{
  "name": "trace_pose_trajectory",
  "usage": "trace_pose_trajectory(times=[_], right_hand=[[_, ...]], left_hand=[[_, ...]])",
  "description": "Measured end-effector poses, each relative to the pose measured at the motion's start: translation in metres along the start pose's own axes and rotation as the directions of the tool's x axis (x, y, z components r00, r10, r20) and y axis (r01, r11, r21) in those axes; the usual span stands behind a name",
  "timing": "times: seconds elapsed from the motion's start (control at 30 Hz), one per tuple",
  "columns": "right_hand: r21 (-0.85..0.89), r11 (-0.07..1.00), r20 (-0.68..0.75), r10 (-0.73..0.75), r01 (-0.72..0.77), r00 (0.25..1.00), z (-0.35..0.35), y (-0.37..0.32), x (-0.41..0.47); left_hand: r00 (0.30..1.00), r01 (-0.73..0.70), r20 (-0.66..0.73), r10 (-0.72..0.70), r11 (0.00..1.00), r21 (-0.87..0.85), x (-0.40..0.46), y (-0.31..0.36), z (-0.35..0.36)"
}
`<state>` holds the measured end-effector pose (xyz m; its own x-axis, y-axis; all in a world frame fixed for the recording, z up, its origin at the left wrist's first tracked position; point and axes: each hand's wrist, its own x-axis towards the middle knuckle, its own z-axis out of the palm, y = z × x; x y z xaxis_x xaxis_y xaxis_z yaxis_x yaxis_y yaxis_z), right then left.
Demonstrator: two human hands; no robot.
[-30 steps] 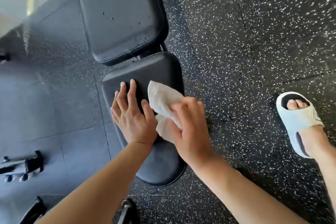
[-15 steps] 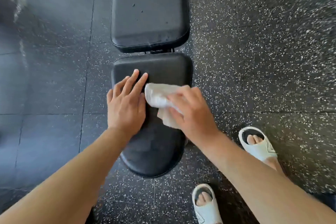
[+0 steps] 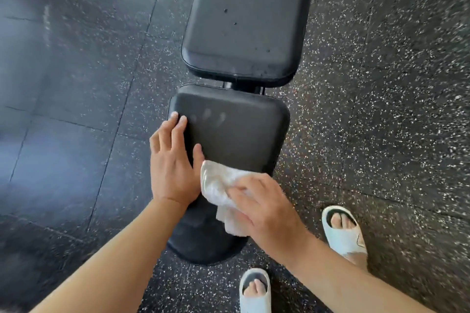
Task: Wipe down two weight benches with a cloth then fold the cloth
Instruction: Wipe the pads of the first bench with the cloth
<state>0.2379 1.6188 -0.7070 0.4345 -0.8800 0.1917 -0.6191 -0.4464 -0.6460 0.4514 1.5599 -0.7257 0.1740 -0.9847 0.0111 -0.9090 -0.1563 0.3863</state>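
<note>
R hand (image 3: 264,201): fingers curled on white cloth (image 3: 221,185), pressing it to seat pad (image 3: 236,134) near end
L hand (image 3: 173,165): flat, fingers straight, bracing pad's left edge
Key relation: unwiped pad lay ahead of cloth, long axis running away toward back pad (image 3: 249,20); R hand nearer

The bench seat (image 3: 229,129) looks like smooth black padding with a dull shine. The cloth (image 3: 218,185) is white, soft and crumpled. The floor (image 3: 381,84) is black rubber with white specks.
</note>
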Motion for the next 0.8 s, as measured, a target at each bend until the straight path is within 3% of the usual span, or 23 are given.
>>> trace_pose_trajectory(times=[0.13, 0.3, 0.5, 0.8], right_hand=[[-0.065, 0.983, 0.009, -0.171, 0.172, 0.985, -0.008, 0.036, 0.034], [-0.118, 0.991, -0.004, -0.064, 0.063, 0.998, 0.005, 0.052, 0.129], [-0.09, 0.994, 0.084, -0.061, 0.069, 0.995, 0.034, 0.03, 0.203], [-0.048, 0.97, 0.232, -0.223, 0.24, 0.947, -0.045, 0.079, 0.12]], left_hand=[[1.0, -0.007, 0.026, 0.006, 0.999, 0.043, 0.001, -0.003, 0.001], [0.996, -0.093, 0.018, 0.091, 0.992, 0.083, 0.003, -0.006, 0.001], [0.995, -0.103, 0.027, 0.101, 0.992, 0.077, 0.006, -0.001, -0.002], [0.997, -0.066, 0.049, 0.063, 0.995, 0.069, 0.004, 0.004, -0.006]])
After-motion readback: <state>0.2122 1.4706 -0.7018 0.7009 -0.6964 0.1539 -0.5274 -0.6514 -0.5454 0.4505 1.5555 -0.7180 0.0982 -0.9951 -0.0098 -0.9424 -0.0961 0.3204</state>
